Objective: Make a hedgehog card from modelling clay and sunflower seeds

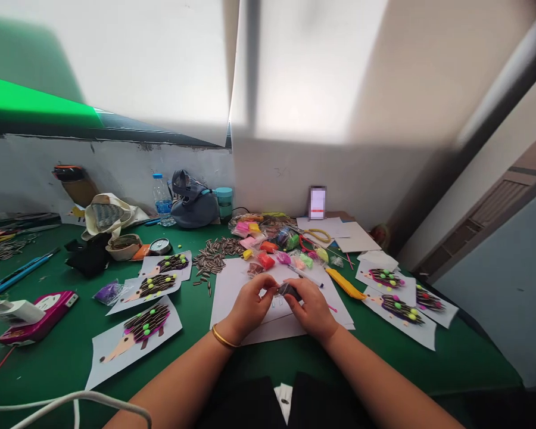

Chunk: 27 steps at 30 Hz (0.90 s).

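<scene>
Over white paper (227, 298), my left hand (250, 304) and my right hand (312, 307) meet around a small dark lump (289, 290). My right hand wraps its fingers round the lump, while my left thumb and fingertips pinch at its left side. A gold bangle circles my left wrist. Just beyond my hands lie colourful clay packets (265, 260) and a pen (304, 275). Striped sunflower seeds (214, 255) are heaped to the left of the packets. Faint marks show on the paper between my hands.
Hedgehog pictures made with seeds lie at the left (134, 336) and right (399, 316). A yellow cutter (345, 283) is right of the paper. Farther back stand a phone (317, 204), a water bottle (163, 199) and a blue bag (194, 205). A white cable (71, 398) curves at lower left.
</scene>
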Motion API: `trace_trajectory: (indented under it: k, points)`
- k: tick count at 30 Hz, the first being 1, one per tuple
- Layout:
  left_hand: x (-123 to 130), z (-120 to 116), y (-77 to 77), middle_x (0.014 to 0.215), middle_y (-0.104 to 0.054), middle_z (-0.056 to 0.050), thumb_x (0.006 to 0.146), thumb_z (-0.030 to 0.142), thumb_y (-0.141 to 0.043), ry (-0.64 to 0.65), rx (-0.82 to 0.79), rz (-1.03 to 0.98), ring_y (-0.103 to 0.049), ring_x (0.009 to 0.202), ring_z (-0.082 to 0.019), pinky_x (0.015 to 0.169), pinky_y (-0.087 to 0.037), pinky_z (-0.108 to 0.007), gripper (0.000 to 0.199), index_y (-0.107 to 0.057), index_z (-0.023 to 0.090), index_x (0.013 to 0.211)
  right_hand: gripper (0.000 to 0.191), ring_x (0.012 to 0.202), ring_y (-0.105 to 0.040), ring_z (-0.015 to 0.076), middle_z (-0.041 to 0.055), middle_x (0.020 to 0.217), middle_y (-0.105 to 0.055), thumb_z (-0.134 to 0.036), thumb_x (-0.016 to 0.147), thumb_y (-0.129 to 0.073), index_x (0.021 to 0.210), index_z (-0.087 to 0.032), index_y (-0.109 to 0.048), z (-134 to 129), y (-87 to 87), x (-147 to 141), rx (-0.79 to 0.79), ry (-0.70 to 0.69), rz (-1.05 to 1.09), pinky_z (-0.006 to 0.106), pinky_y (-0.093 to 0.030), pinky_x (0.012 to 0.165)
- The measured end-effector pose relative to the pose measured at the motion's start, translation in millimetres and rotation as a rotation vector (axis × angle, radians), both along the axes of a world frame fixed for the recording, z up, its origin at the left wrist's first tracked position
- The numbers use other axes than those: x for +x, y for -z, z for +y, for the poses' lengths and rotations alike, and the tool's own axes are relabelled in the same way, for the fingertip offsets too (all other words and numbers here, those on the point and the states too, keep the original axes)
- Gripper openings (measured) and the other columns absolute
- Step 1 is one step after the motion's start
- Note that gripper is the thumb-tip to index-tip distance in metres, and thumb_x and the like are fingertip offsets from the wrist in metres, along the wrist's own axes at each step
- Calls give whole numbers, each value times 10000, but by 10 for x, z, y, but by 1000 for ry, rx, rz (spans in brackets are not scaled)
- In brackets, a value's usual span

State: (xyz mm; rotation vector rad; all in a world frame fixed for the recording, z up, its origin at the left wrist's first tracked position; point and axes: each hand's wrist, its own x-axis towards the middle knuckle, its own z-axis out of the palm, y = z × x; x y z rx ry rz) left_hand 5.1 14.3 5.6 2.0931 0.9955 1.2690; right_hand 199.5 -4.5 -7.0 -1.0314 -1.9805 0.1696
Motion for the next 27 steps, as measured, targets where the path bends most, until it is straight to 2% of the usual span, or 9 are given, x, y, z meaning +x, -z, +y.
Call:
trace_trajectory:
  k: [5,9,12,16,21,27]
  points:
    - [6,-34,-3,844,-653,-22,883,93,-520,-53,117,80,-600,794,-163,742,-495,-288,143,-617,198,903,244,954,-606,237,65,1046,-687,-358,974,-496,1146,-228,-608,-6,-19,-9,-19,-53,0,390,-451,849]
    - [16,-33,9,894,-667,-48,901,88,-508,-37,189,83,-617,841,-172,766,-514,-298,205,-670,198,960,229,930,-598,237,65,1012,-688,-340,977,-493,1129,-223,-620,-8,-11,-12,-19,-72,-13,390,-446,834]
    - [9,-24,18,940,-678,-56,905,88,-515,1,191,86,-633,869,-173,792,-531,-306,252,-689,207,1043,219,914,-596,238,68,985,-686,-330,980,-484,1105,-222,-627,-2,-8,-6,-14,-63,-11,388,-442,818]
    - [-18,-9,7,1016,-682,-63,941,186,-554,68,154,125,-639,933,-180,851,-534,-326,230,-678,223,1131,207,899,-593,236,69,954,-681,-318,979,-479,1072,-219,-636,5,-21,-2,-6,-34,-10,384,-435,805]
    - [-48,18,-9,1028,-705,-49,906,217,-638,54,126,185,-654,928,-189,854,-533,-337,210,-679,230,1112,179,900,-588,225,61,954,-681,-285,970,-487,1064,-219,-625,1,-25,-23,21,-25,0,376,-424,817]
    - [-47,60,29,963,-721,-52,896,221,-647,30,208,241,-667,871,-199,801,-543,-339,201,-673,217,1096,190,903,-572,230,72,948,-661,-237,936,-485,1069,-204,-617,3,-19,-41,18,-5,-63,373,-412,824]
